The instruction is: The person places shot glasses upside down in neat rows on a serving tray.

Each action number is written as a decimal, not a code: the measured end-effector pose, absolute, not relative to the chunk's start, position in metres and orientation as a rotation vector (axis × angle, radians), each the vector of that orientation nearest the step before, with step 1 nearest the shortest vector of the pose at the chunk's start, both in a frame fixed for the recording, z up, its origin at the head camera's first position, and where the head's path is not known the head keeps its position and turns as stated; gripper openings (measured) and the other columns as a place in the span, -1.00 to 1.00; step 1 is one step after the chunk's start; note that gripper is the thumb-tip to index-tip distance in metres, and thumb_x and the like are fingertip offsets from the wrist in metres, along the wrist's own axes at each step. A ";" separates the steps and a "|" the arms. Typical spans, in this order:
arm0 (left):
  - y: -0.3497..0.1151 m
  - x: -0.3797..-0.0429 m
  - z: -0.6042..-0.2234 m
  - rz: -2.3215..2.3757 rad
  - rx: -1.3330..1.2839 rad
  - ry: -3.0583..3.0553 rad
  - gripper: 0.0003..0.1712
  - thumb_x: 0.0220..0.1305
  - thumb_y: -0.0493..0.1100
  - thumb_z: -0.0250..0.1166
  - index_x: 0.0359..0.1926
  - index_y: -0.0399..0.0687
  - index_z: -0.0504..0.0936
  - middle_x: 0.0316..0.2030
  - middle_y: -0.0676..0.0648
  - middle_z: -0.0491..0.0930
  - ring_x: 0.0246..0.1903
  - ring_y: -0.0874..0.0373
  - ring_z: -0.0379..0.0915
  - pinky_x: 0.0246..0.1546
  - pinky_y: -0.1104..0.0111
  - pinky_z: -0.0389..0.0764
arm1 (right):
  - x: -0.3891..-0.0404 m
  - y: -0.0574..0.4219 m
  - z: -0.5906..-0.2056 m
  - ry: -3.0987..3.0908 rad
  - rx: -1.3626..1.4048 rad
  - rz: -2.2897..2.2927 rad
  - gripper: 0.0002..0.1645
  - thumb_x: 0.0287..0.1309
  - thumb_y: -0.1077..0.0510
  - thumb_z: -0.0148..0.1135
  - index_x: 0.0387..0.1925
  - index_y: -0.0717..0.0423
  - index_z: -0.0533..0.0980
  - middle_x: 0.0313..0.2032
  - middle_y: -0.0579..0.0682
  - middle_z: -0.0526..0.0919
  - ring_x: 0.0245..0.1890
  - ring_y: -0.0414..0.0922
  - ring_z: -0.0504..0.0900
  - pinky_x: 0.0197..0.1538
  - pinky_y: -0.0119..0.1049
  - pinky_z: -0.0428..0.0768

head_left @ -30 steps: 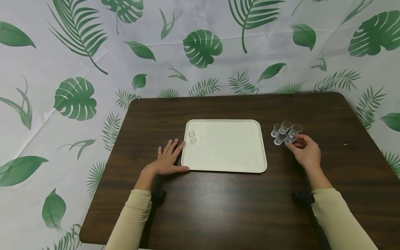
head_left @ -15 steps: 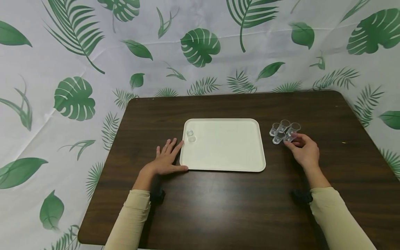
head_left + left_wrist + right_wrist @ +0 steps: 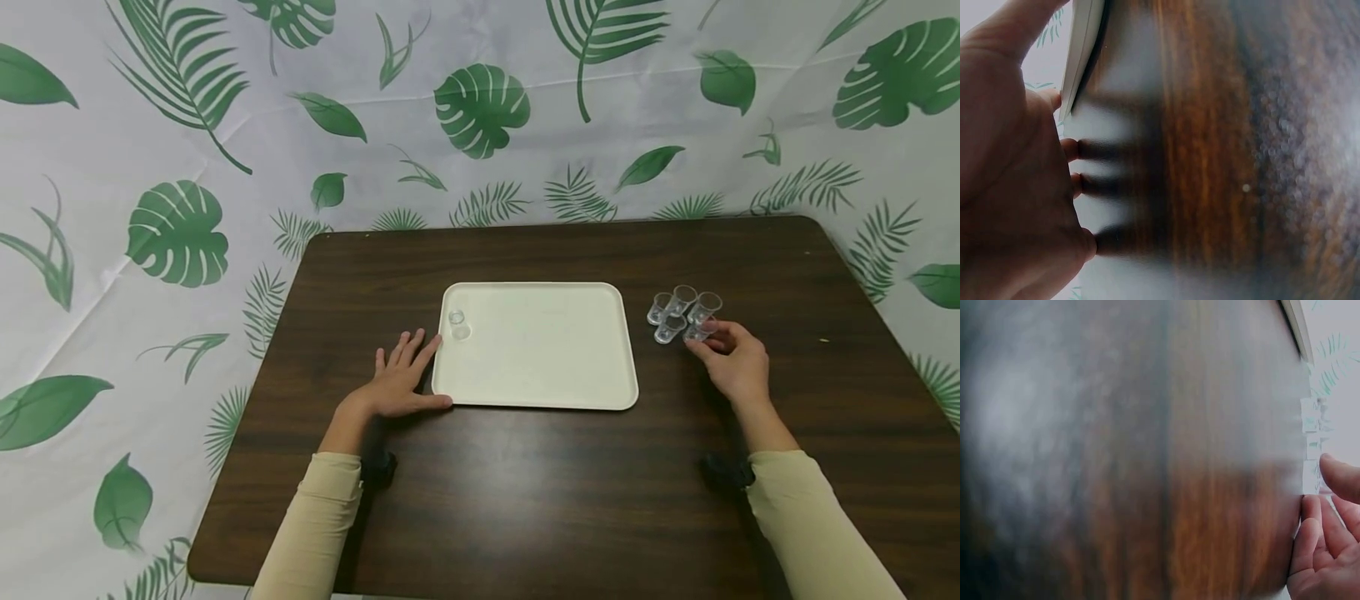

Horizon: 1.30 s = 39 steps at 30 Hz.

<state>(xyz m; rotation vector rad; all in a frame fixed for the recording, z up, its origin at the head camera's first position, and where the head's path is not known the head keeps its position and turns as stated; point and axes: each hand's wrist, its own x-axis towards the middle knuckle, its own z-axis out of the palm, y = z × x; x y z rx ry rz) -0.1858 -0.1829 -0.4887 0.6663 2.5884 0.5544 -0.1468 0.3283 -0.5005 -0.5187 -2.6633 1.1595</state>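
My left hand (image 3: 393,385) lies spread at the left side of a cream tray (image 3: 540,392), the index fingertip and thumb touching its rim. A small clear shot glass (image 3: 458,325) stands on the tray near its left edge. Right of the tray, my right hand (image 3: 733,364) pinches one clear shot glass (image 3: 699,332) between thumb and fingers. Several more clear glasses (image 3: 682,300) stand close together just beyond and left of it. In the right wrist view, the glasses (image 3: 1312,447) look blurred and washed out beside the thumb.
The dark wooden table (image 3: 517,500) extends around the tray on all sides. A white cloth (image 3: 390,167) with green leaf prints hangs behind it and to the left. A tiny pale speck (image 3: 824,340) lies on the table, right of the right hand.
The glass in my right hand has come slightly toward me, showing apart from the glass behind it. My left hand has stayed in place at the tray.
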 end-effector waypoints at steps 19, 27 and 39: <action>-0.183 -0.189 -0.490 0.546 0.679 2.595 0.24 0.16 0.43 0.25 0.58 0.12 -0.26 0.54 -0.20 -0.39 0.49 -0.18 -0.61 0.26 -0.32 -0.48 | -0.134 0.344 -0.494 -2.356 -0.549 1.751 -0.64 0.18 0.07 0.40 -0.02 0.00 0.50 -0.19 -0.29 0.53 -0.26 -0.37 0.54 -0.29 -0.59 0.55; -0.185 -0.185 -0.491 0.564 0.677 2.589 0.23 0.17 0.43 0.25 0.58 0.13 -0.26 0.54 -0.20 -0.39 0.49 -0.17 -0.60 0.26 -0.33 -0.47 | -0.128 0.347 -0.492 -2.105 -0.537 2.016 -0.55 0.12 0.24 0.43 0.02 0.20 0.48 -0.13 -0.14 0.52 -0.26 -0.33 0.54 -0.26 -0.56 0.58; -0.183 -0.186 -0.490 0.563 0.677 2.584 0.23 0.17 0.42 0.25 0.58 0.12 -0.26 0.54 -0.20 -0.39 0.49 -0.19 -0.60 0.26 -0.33 -0.46 | -0.128 0.345 -0.477 -1.861 -0.466 2.132 -0.60 0.11 0.30 0.41 0.00 0.29 0.54 -0.18 -0.09 0.65 -0.27 -0.26 0.66 -0.28 -0.47 0.62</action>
